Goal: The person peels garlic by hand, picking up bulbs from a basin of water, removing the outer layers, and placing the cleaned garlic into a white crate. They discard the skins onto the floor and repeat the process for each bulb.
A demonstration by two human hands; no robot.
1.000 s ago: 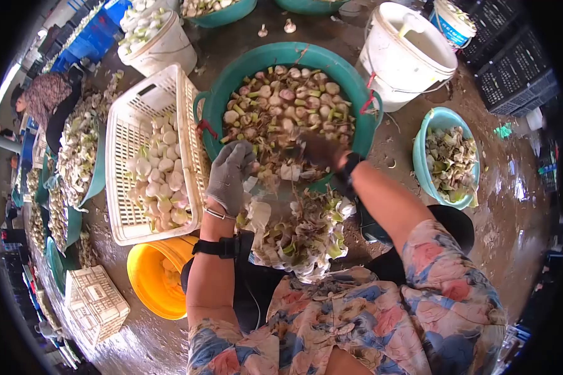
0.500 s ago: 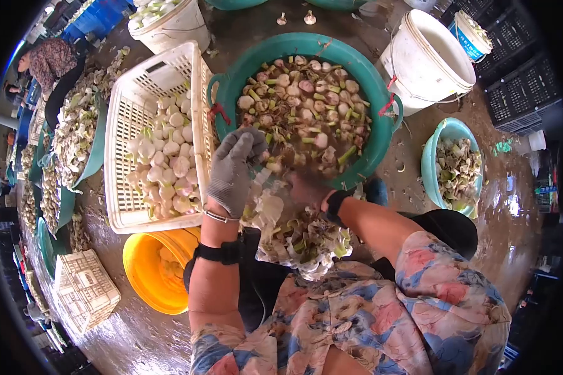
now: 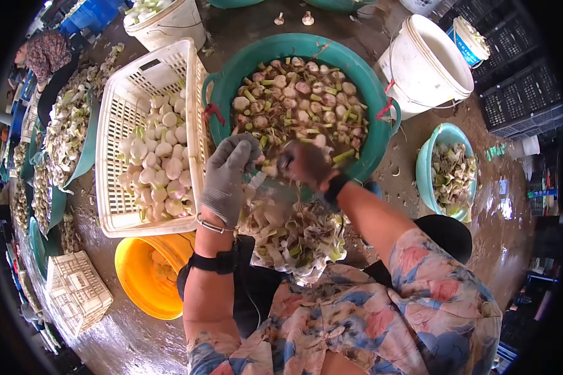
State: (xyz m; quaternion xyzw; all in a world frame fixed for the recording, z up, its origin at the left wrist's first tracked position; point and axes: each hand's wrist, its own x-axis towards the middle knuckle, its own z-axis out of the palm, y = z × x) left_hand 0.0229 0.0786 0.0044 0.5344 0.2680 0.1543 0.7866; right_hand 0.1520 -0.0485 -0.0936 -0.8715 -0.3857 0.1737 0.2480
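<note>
My left hand [image 3: 233, 164], in a grey glove, is raised at the near rim of a green tub [image 3: 372, 159]. Its thumb and fingers are pressed together, and what they grip is hidden. Close to its right, my right hand [image 3: 308, 165] wears a darker glove and has curled fingers, slightly blurred, whose contents I cannot make out. Garlic bulbs [image 3: 303, 87] with short green stems lie in murky water in the tub. Below both hands is a heap of garlic peelings [image 3: 297, 237], with pale scraps of skin just under the left fingers.
A white crate [image 3: 109, 169] of peeled garlic bulbs [image 3: 162, 169] stands at left, above a yellow bucket [image 3: 128, 275]. White buckets [image 3: 413, 81], black crates [image 3: 522, 94] and a small basin [image 3: 426, 169] of peelings are at right. Another person [image 3: 47, 59] bends over at far left.
My right hand has risen from over the peelings to the tub's near rim, closer to my left hand's height. The left hand stays closed at nearly the same place. The view has shifted slightly.
</note>
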